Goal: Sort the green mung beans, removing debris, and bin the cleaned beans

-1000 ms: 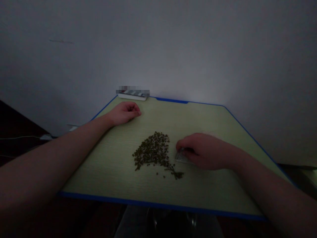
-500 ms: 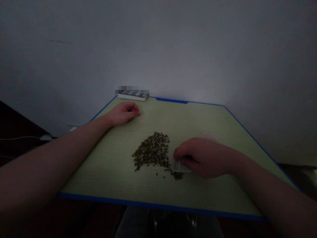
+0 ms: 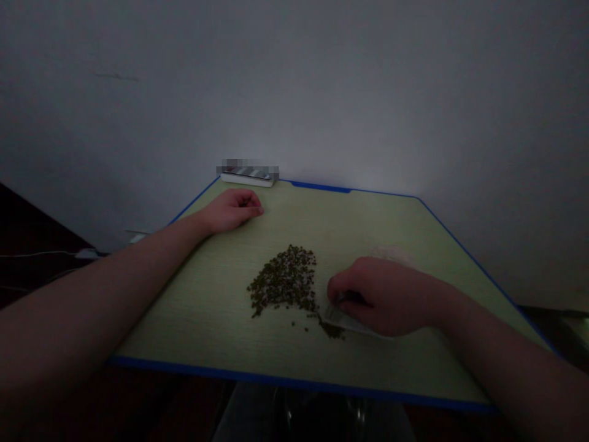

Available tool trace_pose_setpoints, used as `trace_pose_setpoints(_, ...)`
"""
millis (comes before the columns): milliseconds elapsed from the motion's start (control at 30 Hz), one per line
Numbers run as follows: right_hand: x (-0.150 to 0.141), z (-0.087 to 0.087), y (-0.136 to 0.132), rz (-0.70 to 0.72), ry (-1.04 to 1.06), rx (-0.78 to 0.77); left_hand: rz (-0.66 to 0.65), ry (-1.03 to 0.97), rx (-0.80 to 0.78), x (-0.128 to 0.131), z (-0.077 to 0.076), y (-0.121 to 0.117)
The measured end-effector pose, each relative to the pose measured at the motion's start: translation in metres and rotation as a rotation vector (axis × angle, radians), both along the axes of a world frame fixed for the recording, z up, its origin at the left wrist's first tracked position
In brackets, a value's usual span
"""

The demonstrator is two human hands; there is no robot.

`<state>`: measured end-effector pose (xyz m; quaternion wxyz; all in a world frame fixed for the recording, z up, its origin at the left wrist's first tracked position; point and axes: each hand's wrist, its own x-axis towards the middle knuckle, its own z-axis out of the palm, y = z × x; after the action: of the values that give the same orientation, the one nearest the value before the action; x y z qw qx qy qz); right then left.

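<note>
Gripped a clear card (image 3: 352,321) between the fingers of the right hand (image 3: 386,298), right at the edge of the small clump (image 3: 334,331), just beside the main pile of seeds (image 3: 285,279)! Rested the left hand (image 3: 230,210) on the table (image 3: 207,331), fingers curled (too dim for a sure call on touching fingertips). Risked, likely, scattering seeds with too quick a sweep, or missing some under a tilted card. Risked also smearing the pale patch (image 3: 393,253), perhaps grains, with a low wrist.
</note>
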<state>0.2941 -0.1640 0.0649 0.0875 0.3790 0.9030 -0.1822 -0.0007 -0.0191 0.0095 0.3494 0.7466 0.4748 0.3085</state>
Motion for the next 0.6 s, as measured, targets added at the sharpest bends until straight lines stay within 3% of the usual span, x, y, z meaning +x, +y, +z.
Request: trace_pose_setpoints(600,-0.0075,0.0012,-0.0054,-0.091,-0.046,0.071,0.032,0.012,-0.019,-0.0001,-0.0008,0.0006)
